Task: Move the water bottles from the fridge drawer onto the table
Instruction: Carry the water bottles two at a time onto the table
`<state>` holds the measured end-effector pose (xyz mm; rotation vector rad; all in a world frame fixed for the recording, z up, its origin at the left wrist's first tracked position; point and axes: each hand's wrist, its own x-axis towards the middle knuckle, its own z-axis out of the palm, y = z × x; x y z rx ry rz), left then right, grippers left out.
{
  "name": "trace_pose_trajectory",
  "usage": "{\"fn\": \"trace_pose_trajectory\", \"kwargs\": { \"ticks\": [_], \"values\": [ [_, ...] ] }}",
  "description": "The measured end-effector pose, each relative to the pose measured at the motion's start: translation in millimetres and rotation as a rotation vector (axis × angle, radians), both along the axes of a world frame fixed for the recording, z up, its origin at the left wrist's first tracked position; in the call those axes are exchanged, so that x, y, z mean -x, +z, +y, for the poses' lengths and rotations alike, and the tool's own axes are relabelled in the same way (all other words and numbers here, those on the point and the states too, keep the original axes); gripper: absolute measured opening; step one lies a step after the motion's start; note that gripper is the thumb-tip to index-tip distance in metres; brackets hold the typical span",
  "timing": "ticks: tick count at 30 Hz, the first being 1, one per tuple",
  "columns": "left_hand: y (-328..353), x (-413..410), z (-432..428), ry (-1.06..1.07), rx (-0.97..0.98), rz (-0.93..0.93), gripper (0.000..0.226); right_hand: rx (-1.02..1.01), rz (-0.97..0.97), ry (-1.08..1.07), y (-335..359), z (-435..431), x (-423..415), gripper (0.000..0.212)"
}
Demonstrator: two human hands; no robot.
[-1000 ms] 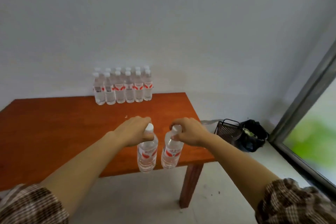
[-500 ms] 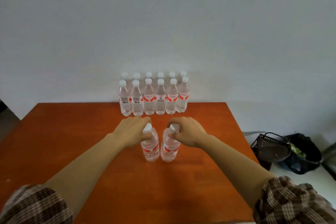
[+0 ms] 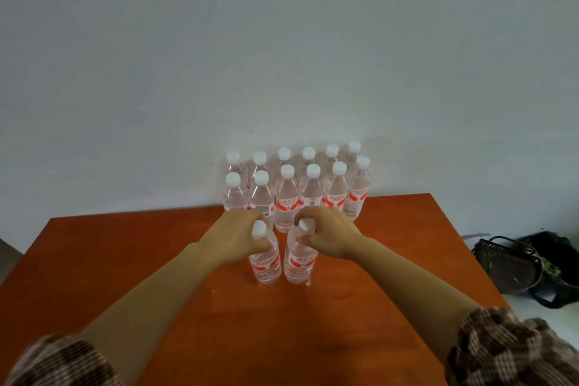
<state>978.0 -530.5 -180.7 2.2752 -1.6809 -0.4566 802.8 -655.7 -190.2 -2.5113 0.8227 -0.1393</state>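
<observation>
Two clear water bottles with red labels and white caps stand side by side over the middle of the orange-brown table [image 3: 125, 260]. My left hand [image 3: 233, 236] grips the neck of the left bottle [image 3: 266, 263]. My right hand [image 3: 329, 236] grips the neck of the right bottle [image 3: 299, 263]. Both bottles are upright and their bases look to be at or just above the tabletop; I cannot tell if they touch. Right behind them, against the wall, stand two rows of several matching bottles [image 3: 313, 188]. No fridge drawer is in view.
The grey wall [image 3: 282, 56] runs along the table's far edge. On the floor to the right of the table lie a dark basket [image 3: 504, 263] and a black bag [image 3: 560, 273]. Bare tabletop lies to the left and in front of the held bottles.
Both hands have carried their bottles from the table's near right corner inward, to just in front of the rows at the wall. The view has swung to face the table squarely.
</observation>
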Motion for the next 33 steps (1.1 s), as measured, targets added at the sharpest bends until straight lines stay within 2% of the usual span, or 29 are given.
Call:
{"fn": "trace_pose_trajectory", "kwargs": {
  "ticks": [12,27,33],
  "values": [
    [-15.1,-68.6,-19.3,0.018,-0.010,-0.044,0.027,0.013,0.023,0.037,-12.8,-9.9,-79.1,0.033],
    [-26.1,-93.9,-32.7,-0.023,0.001,0.018,0.021,0.032,0.038,-0.024,-19.2,-10.2,-115.2,0.032],
    [-28.6,-99.4,-26.2,0.013,0.043,0.075,0.018,-0.040,0.038,-0.081,-24.3,-4.8,-110.5,0.047]
  ]
}}
